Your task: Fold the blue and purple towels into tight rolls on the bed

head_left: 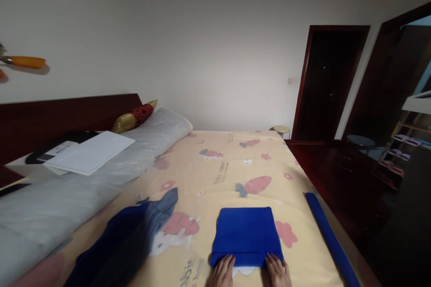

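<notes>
A folded blue cloth (248, 228) lies in a near-square on the bed, with a narrow band turned up along its near edge. My left hand (222, 271) is at the near left corner, fingers bent over that band. At the near right corner my right hand (278, 271) holds the edge in the same way. Both thumbs are hidden. Left of the folded cloth lies a loose dark blue and grey garment (131, 228). A long, narrow blue strip of folded cloth (330, 237) lies along the right edge of the bed.
The bed carries a yellow sheet (218, 166) printed with carrots and rabbits. A long grey pillow (111, 188) runs along the left, with a white flat board (90, 152) on it. Beyond are a red and gold cushion (136, 116), a stool (281, 129) and a shoe rack (397, 154).
</notes>
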A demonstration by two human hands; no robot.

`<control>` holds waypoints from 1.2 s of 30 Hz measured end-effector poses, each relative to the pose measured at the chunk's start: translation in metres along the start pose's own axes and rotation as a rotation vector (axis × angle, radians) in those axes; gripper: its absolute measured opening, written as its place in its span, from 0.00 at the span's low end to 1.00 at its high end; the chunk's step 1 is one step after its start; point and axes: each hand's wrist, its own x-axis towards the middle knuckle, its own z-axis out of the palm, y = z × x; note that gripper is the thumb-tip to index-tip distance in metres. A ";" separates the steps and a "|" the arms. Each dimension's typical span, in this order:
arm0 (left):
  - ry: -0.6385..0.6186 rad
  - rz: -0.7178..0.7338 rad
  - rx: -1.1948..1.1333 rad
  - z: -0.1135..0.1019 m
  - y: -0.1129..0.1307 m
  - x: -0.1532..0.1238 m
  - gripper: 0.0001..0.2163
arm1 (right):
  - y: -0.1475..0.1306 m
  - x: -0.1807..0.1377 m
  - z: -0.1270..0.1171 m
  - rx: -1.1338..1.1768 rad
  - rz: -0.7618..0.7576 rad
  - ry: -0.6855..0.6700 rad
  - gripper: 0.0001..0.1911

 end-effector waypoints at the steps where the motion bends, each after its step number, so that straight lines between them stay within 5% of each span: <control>1: -0.031 -0.014 -0.005 -0.002 -0.002 0.001 0.24 | -0.001 0.002 -0.002 0.008 0.010 -0.007 0.21; 8: -0.301 -0.093 -0.070 -0.019 -0.010 0.028 0.30 | -0.017 0.041 -0.027 0.035 0.216 -0.189 0.12; 12: -0.405 -0.274 -0.128 -0.026 -0.004 0.043 0.25 | -0.024 0.061 -0.037 0.019 0.348 -0.276 0.20; 20: -0.601 -0.390 -0.133 -0.020 -0.001 0.027 0.27 | -0.032 0.057 -0.056 0.138 0.374 -0.390 0.18; 24: -0.565 -0.428 -0.135 -0.015 0.015 0.035 0.26 | -0.046 0.063 -0.056 0.132 0.353 -0.309 0.17; 30: -0.368 -0.324 -0.212 -0.002 0.038 0.041 0.23 | -0.076 0.065 -0.024 0.277 0.239 -0.231 0.23; 36: -0.086 -0.160 -0.108 -0.019 -0.021 0.006 0.16 | -0.024 0.036 -0.029 0.213 0.129 -0.154 0.20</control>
